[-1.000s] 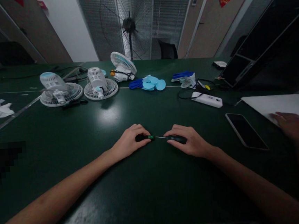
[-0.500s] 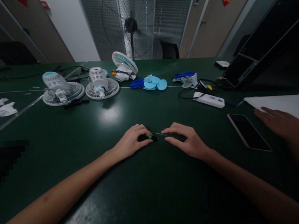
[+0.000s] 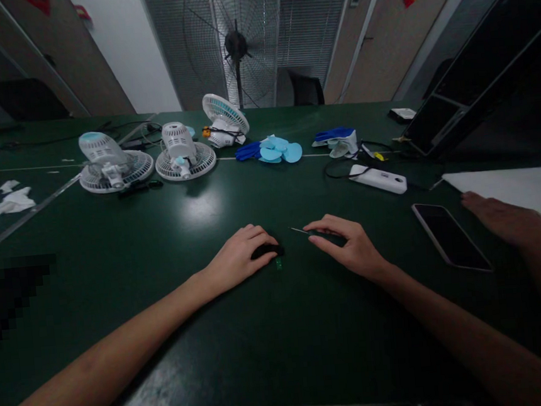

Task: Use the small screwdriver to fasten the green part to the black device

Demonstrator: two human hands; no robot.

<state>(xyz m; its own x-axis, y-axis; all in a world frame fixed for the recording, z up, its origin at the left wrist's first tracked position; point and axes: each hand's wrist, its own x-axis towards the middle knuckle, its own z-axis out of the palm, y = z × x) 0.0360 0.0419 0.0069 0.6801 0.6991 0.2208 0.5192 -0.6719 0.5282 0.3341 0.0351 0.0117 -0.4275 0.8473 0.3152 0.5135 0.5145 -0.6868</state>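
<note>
My left hand (image 3: pixel 240 256) rests on the green table (image 3: pixel 216 334) with its fingers curled around a short black handle piece (image 3: pixel 268 251). A small green part (image 3: pixel 278 263) lies loose on the table just below that piece. My right hand (image 3: pixel 345 247) is closed on a dark screwdriver handle, and the thin metal shaft (image 3: pixel 299 230) pokes out to the left of its fingertips. The two hands sit a short gap apart.
Another person's hand (image 3: pixel 503 217) lies at the right on a white sheet (image 3: pixel 524 184). A phone (image 3: pixel 448 236), a white power bank (image 3: pixel 378 179), blue gloves and fan blades (image 3: pixel 275 150), and three small white fans (image 3: pixel 178 154) stand farther back.
The tool has come apart: my right hand pulled the shaft away to the right, the black piece stayed in my left hand, and the green part dropped to the table.
</note>
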